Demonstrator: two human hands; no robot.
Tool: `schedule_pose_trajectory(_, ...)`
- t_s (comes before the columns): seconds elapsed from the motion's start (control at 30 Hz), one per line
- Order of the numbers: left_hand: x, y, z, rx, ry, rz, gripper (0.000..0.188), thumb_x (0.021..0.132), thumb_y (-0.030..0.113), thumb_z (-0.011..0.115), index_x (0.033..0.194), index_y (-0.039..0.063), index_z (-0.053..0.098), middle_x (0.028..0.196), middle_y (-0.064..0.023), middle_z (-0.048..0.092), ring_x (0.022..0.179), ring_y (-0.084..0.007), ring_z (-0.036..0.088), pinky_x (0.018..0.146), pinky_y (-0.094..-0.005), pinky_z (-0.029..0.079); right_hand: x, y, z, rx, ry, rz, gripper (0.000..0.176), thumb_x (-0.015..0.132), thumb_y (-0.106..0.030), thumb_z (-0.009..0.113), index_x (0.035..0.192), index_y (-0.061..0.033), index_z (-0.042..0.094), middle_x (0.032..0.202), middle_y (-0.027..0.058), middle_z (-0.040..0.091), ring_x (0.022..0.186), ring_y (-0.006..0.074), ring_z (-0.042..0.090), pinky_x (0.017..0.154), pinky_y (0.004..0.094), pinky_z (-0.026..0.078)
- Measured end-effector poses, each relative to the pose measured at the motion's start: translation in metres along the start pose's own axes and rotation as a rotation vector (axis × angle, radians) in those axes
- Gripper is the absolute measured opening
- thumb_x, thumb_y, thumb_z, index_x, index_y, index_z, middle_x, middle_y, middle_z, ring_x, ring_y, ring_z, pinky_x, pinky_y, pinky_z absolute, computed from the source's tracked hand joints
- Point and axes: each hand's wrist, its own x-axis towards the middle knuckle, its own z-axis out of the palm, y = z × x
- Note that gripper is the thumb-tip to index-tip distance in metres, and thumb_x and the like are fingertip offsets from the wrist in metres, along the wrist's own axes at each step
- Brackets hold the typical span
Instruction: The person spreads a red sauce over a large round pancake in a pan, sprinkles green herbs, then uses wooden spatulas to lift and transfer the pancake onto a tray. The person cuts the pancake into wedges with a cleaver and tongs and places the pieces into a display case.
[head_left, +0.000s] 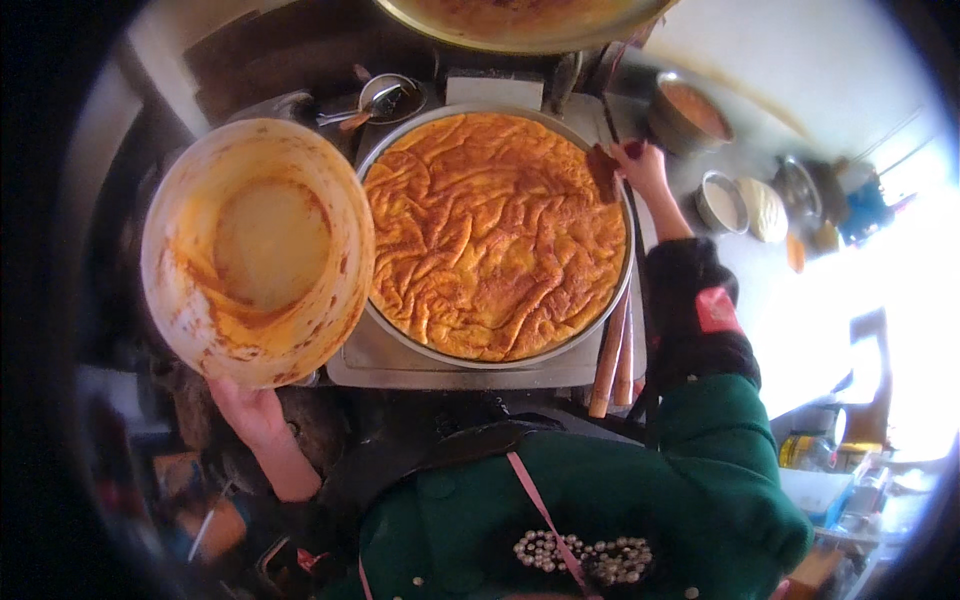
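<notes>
A large round metal pan (631, 247) holds a wrinkled, golden-brown layered pastry (495, 240) that fills it to the rim. My left hand (244, 405) holds up a wide pale bowl (274, 232) by its near underside, to the left of the pan. The bowl is tipped so its inside shows, streaked with orange-brown residue. At the pan's upper right edge, my right hand (637, 161) grips a flat brown brush or scraper (602, 174), whose exact kind is hard to tell. Its broad end lies against the pastry's edge.
Two wooden sticks (615, 360) lie by the pan's lower right. Behind stands a small bowl with utensils (390, 97). A pot with reddish contents (690, 112), a metal bowl (722, 202) and a pale dough-like mass (763, 210) sit at right. Another large pan (525, 26) is overhead in view.
</notes>
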Motion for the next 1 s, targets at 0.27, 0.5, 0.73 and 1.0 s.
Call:
schedule_pose_trajectory(0.27,0.002,-0.011,0.059,-0.078,-0.099,0.014,0.055,0.077,0.018,0.061,0.122,0.001,0.036,0.117,-0.01,0.048,0.107,-0.021,0.047,0.089,-0.0358,0.041,-0.067,-0.069,-0.002,0.148,-0.323,0.188,0.028,0.077,-0.023,0.062,0.071,0.0036,0.057,0.055,0.0085,0.056,0.049,0.0155,0.055,0.046,0.0303,0.043)
schedule_pose_trajectory(0.5,0.009,-0.001,0.111,0.13,-0.17,-0.015,0.037,0.077,0.011,0.062,0.107,0.002,0.042,0.107,-0.0084,0.052,0.098,-0.017,0.052,0.084,-0.0316,0.043,-0.075,-0.191,-0.098,0.858,-0.076,-0.658,0.011,0.079,-0.009,0.056,0.079,0.0014,0.059,0.082,0.0133,0.059,0.07,0.0183,0.058,0.055,0.0272,0.046)
schedule_pose_trajectory(0.73,0.026,0.006,0.148,0.239,-0.266,-0.201,0.029,0.076,0.013,0.064,0.093,0.004,0.043,0.093,-0.0074,0.056,0.08,-0.0141,0.058,0.067,-0.0268,0.051,-0.099,-0.323,-0.087,-0.135,-0.157,-1.622,0.021,0.064,-0.019,0.055,0.077,-0.0027,0.054,0.084,0.0088,0.051,0.073,0.0215,0.053,0.056,0.0297,0.048)
schedule_pose_trajectory(1.0,0.01,0.003,0.172,0.255,-0.348,-0.296,0.021,0.078,0.015,0.062,0.088,0.008,0.045,0.088,-0.0022,0.056,0.079,-0.0123,0.057,0.067,-0.0286,0.051,-0.091,-0.358,-0.023,-0.272,-0.116,-1.625,0.02,0.063,-0.025,0.057,0.06,-0.0055,0.053,0.07,0.0074,0.048,0.066,0.0212,0.052,0.051,0.0304,0.048)
